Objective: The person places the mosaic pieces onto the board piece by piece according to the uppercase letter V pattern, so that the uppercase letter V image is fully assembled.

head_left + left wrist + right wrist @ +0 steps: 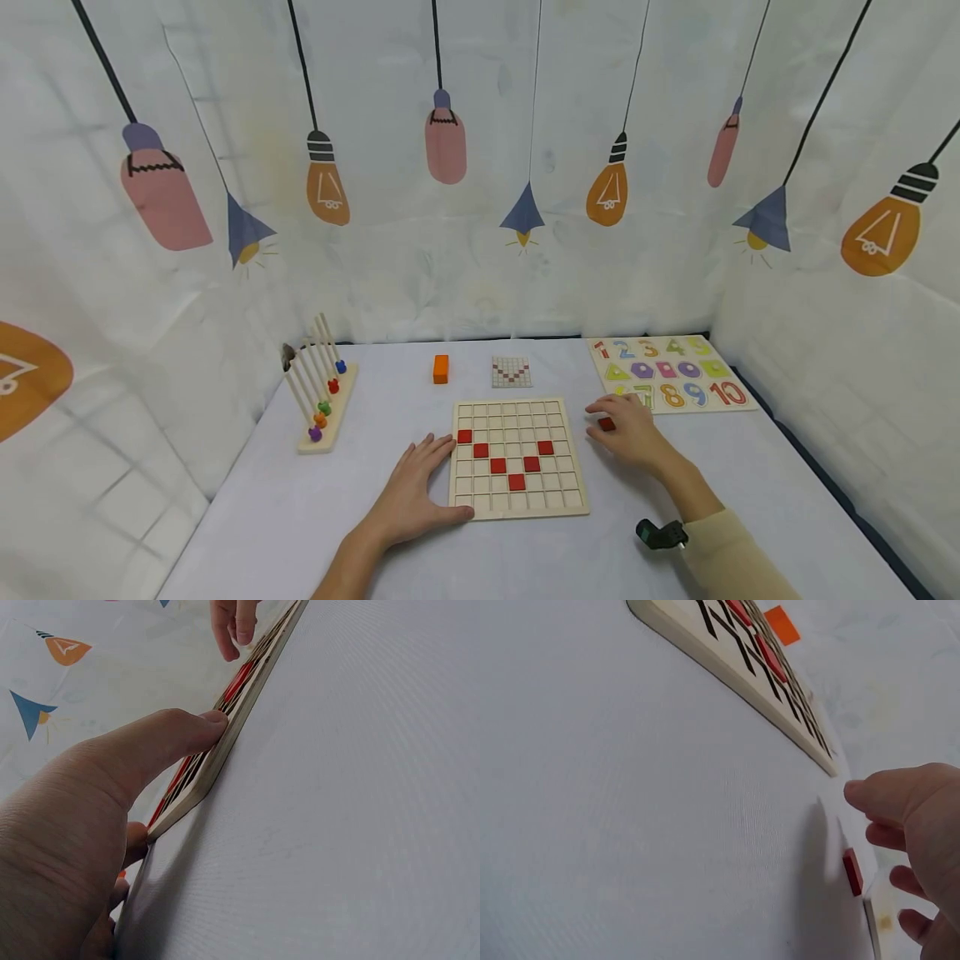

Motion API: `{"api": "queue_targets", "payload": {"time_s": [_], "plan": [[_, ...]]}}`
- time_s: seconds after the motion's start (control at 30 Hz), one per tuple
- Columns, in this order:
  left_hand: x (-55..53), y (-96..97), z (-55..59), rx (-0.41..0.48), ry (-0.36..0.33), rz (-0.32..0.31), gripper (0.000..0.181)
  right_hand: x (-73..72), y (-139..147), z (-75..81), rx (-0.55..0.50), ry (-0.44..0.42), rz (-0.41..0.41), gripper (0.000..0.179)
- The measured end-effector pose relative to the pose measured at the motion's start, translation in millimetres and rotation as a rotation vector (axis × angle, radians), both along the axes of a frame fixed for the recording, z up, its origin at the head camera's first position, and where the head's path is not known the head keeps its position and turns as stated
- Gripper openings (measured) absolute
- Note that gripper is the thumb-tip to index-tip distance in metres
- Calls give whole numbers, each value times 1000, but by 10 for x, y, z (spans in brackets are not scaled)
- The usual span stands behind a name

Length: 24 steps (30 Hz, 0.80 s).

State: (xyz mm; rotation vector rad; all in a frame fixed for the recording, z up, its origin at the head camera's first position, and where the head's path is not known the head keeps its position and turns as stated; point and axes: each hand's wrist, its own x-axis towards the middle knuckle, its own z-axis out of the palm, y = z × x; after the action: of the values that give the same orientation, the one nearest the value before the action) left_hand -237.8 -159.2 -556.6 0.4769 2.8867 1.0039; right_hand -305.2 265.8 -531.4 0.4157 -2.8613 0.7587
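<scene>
A wooden grid board (519, 510) lies in the middle of the table with several red tiles (516, 482) set in a V. My left hand (412, 493) lies flat on the table at the board's left side, its thumb (161, 742) pressed against the board's edge (225, 742). My right hand (628, 431) is just right of the board, fingers loosely curved over one loose red tile (606, 424). In the right wrist view that tile (853, 871) lies on the cloth beside my fingers (922, 825), not pinched.
A small pattern card (512, 372) and an orange block (440, 368) lie behind the board. A rod stand with coloured beads (324, 396) is at the left. A number puzzle (667, 371) lies at the back right. Curtain walls enclose the table.
</scene>
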Motion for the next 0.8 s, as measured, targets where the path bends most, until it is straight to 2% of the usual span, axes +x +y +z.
{"api": "queue_targets", "payload": {"time_s": [0.17, 0.8], "plan": [[2, 4, -2, 0, -3, 2, 120, 15, 86, -27, 31, -21, -42, 35], [1, 6, -7, 4, -3, -2, 119, 88, 242, -57, 16, -15, -33, 34]]}}
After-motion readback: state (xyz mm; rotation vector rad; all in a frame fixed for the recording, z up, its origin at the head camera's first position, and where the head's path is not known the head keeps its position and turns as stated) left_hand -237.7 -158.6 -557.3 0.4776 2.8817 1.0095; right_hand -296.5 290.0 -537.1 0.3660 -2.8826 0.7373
